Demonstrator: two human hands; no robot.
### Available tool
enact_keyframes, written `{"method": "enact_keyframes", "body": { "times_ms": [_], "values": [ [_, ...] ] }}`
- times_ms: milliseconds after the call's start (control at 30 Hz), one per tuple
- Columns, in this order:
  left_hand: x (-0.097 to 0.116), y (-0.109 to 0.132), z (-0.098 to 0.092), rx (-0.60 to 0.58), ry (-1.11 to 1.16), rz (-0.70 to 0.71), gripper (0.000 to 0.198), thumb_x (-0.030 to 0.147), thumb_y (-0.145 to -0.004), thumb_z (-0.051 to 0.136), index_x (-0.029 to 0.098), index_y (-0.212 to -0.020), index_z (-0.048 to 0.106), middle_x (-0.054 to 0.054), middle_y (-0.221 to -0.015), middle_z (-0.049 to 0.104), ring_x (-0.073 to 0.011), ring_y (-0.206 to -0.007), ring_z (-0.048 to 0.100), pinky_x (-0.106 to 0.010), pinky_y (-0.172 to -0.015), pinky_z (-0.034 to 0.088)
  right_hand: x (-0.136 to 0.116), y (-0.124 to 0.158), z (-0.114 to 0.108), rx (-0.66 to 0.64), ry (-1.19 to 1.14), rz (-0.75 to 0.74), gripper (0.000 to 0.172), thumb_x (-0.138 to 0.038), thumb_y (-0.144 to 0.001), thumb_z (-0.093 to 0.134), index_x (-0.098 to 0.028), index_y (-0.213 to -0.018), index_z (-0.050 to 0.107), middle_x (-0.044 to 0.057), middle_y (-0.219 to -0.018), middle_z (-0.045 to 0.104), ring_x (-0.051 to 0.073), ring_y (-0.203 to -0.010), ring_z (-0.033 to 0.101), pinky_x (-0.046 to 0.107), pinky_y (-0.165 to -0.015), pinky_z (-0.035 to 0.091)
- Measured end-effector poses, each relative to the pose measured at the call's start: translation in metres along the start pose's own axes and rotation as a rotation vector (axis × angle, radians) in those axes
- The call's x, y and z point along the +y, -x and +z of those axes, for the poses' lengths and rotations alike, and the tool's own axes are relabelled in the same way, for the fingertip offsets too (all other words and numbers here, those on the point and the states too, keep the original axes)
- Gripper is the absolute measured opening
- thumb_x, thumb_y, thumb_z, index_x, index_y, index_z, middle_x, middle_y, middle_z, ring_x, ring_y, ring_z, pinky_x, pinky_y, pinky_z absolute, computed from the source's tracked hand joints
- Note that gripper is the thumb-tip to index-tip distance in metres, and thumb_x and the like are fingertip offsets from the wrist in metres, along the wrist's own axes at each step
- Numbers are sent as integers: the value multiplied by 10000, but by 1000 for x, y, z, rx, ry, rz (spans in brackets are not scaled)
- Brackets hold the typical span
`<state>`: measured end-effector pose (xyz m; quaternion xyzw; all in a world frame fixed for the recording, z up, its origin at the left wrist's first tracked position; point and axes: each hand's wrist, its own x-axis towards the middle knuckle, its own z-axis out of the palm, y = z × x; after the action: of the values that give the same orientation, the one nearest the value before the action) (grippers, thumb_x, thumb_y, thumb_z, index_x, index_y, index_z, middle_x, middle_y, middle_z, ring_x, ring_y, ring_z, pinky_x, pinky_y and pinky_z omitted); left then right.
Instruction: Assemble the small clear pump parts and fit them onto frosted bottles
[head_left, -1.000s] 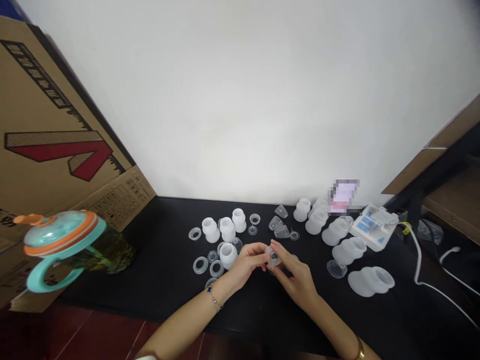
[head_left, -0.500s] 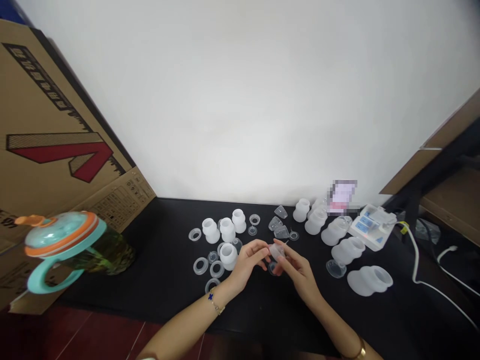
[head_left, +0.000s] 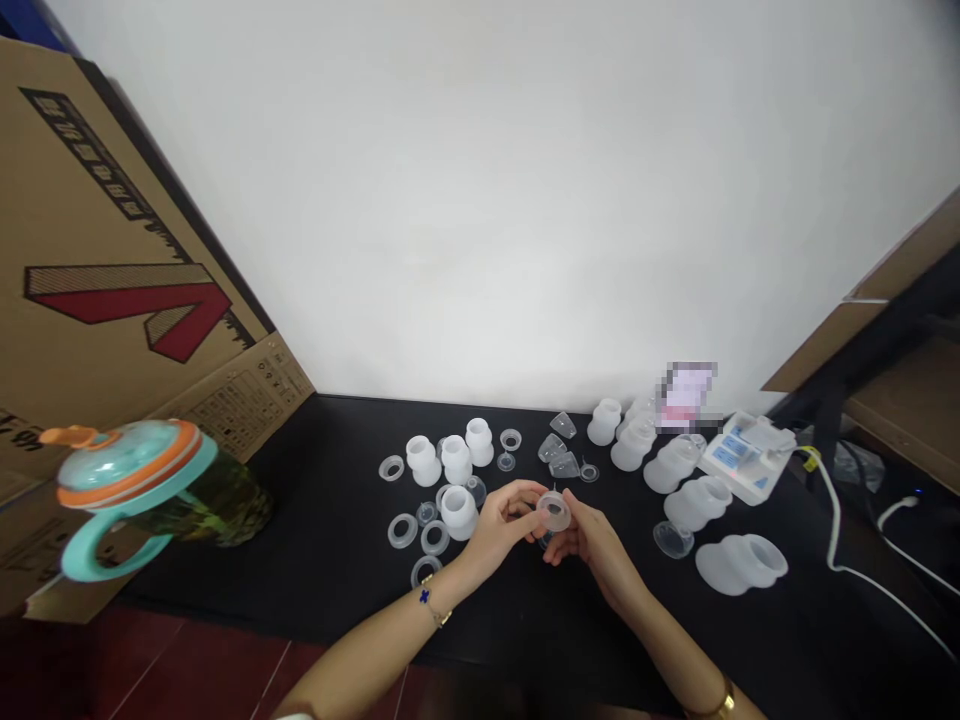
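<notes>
Both my hands hold a translucent screw ring (head_left: 553,512) above the black table, its round opening facing me. A thin tip sticks up from its far side. My left hand (head_left: 510,518) pinches its left edge between thumb and fingers. On the opposite edge, my right hand (head_left: 597,548) is closed with its fingertips. A clear round piece (head_left: 547,541) shows partly under the hands. Left of my left hand stands a white, waisted bottle (head_left: 458,512), mouth up, with loose rings (head_left: 435,538) beside it. Clear domed caps (head_left: 564,465) lie just beyond my fingers.
More white bottles (head_left: 703,502) stand or lie at the right, near a white power strip (head_left: 744,458) with cables. A clear disc (head_left: 673,539) lies there too. At the left are a teal-lidded jug (head_left: 142,490) and a large cardboard box (head_left: 127,230). A wall closes off the back.
The translucent ring has turned so its opening now faces me. My right fingers have shifted on its edge; the view has moved slightly.
</notes>
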<state>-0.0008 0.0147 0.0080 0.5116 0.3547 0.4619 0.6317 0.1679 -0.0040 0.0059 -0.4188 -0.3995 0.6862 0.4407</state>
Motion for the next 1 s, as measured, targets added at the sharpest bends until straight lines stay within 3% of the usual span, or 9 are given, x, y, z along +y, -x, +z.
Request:
{"method": "enact_keyframes", "body": {
  "times_ms": [133,300,533,1000],
  "values": [
    [-2,1,0,47,-82,35,330,411,-808,789,142,-985,717,-41,-794,716,-139,-641,643,-204,-538,501,0,0,0,23,33,-2,628,-675,-895,595,-101,-1097,747,118,-809,776,179,-564,713,263,-540,536],
    [-6,0,-1,114,-83,33,336,437,-820,758,148,-979,695,-48,-839,715,-158,-686,649,-197,-515,509,3,2,-4,147,178,-147,829,-672,-858,643,-117,-1460,511,32,-662,727,207,-581,699,296,-560,548],
    [-4,4,0,108,-188,76,274,402,-885,693,163,-1018,701,-38,-869,666,-164,-759,630,-203,-566,532,1,9,-2,148,553,-365,444,-511,-944,618,-189,-1243,680,59,-869,752,214,-727,716,285,-649,555],
    [3,10,4,56,-476,142,283,326,-955,579,170,-1152,711,-63,-899,793,-209,-772,739,-254,-634,543,1,10,-2,185,643,-388,393,-480,-971,560,-202,-1224,672,55,-865,768,226,-757,746,273,-667,574]
  ]
}}
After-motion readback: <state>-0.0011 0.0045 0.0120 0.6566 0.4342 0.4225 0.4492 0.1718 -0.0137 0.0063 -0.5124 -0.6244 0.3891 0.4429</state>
